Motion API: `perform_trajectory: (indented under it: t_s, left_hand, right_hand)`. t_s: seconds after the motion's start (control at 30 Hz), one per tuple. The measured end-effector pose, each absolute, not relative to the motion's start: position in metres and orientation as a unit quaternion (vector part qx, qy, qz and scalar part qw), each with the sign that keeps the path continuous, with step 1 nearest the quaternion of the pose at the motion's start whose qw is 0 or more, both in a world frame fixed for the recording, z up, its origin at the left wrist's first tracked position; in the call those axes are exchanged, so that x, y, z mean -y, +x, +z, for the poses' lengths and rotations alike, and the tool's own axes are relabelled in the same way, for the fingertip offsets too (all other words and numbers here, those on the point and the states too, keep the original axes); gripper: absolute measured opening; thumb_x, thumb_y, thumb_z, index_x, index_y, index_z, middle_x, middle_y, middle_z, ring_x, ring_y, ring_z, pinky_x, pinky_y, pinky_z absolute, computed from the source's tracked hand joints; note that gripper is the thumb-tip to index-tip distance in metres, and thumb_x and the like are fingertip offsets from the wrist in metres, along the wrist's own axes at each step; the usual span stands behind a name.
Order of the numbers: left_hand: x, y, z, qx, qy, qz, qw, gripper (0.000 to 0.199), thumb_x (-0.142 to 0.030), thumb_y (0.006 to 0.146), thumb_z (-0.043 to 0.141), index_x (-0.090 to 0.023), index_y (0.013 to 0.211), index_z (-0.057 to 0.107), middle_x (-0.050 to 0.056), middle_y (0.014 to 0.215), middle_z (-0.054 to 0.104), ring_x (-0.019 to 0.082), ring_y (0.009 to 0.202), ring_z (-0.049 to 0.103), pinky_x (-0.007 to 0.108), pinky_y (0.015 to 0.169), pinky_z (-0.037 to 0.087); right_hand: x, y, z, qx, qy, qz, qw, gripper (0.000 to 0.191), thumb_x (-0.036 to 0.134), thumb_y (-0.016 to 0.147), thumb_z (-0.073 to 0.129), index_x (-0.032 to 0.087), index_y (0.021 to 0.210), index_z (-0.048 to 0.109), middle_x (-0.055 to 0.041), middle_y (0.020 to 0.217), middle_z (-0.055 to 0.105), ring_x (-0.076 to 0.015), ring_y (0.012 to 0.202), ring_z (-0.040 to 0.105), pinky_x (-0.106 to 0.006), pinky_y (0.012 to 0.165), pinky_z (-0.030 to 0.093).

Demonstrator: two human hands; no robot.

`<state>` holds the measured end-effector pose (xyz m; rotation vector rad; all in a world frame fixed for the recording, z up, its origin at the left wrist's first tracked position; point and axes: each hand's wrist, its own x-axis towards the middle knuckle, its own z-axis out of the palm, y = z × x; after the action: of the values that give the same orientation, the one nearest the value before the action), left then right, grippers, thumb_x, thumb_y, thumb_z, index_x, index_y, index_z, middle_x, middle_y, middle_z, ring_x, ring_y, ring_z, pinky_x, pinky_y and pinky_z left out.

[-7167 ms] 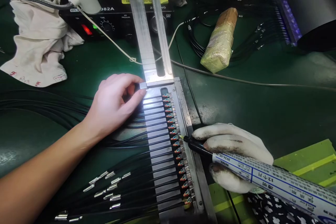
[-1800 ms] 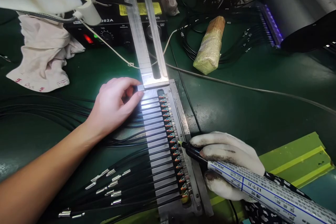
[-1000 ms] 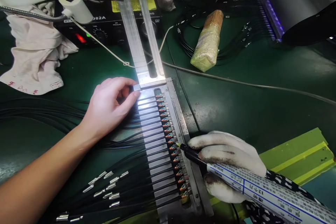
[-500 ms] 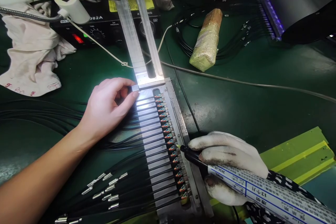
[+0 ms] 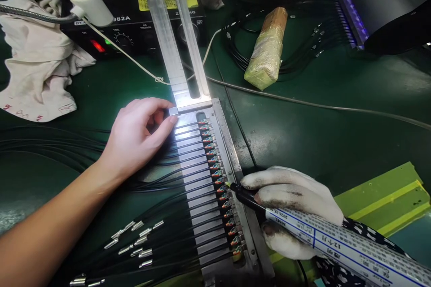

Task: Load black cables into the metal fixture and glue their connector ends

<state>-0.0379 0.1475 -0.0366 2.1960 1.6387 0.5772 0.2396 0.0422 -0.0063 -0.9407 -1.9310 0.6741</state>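
A metal fixture holds a row of black cables, whose stripped ends with small metal connectors lie along its slot. My left hand is bare and pinches a small metal tab at the fixture's upper left edge. In my right hand, gloved in stained white, is a labelled dispensing tube with a black nozzle. Its yellowish tip is at the connectors midway down the row. The glove's fingers wrap round the tube's front part.
Behind stands a black control box with a white lamp before it. White cloths lie left, a wrapped block at centre right. Loose cable ends are at lower left, a yellow-green plate at right. A thin tube crosses the table.
The view has shifted slightly. Both hands keep nearly the same places and grips, and the tube's tip stays by the same part of the row.
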Motion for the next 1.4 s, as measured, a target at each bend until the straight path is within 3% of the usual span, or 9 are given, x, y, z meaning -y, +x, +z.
perform_trajectory:
  t_s: [0.33,1.17,1.4]
  left_hand:
    - [-0.1468,-0.0373,-0.0362,-0.584,0.765,0.206,0.178,0.024,-0.045,0.088,0.056,-0.027,0.102,0.063,0.000,0.077,0.057,0.019,0.073,0.054,0.031,0.067,0.045]
    - [-0.1462,-0.0377,-0.0307,-0.573,0.782,0.166,0.183,0.025,-0.043,0.094,0.052,-0.022,0.107,0.060,-0.001,0.082,0.055,0.017,0.078,0.053,0.030,0.066,0.043]
    - [-0.1474,-0.0376,-0.0364,-0.568,0.776,0.214,0.171,0.023,-0.044,0.090,0.055,-0.025,0.100,0.063,-0.001,0.076,0.056,0.018,0.073,0.053,0.033,0.069,0.042]
  right_hand:
    - [-0.0445,0.2392,-0.0068,0.768,-0.375,0.275,0.441,0.015,0.028,0.085,0.063,0.015,0.092,0.065,-0.0087,0.089,0.075,-0.0197,0.084,0.075,-0.028,0.074,0.064]
    - [-0.0446,0.2429,-0.0055,0.775,-0.379,0.283,0.419,0.018,0.033,0.091,0.062,0.015,0.093,0.065,-0.0109,0.091,0.075,-0.0199,0.087,0.075,-0.028,0.075,0.064]
    - [-0.0413,0.2429,-0.0091,0.766,-0.379,0.287,0.433,0.015,0.031,0.090,0.063,0.017,0.093,0.065,-0.0079,0.091,0.075,-0.0207,0.088,0.074,-0.031,0.073,0.064]
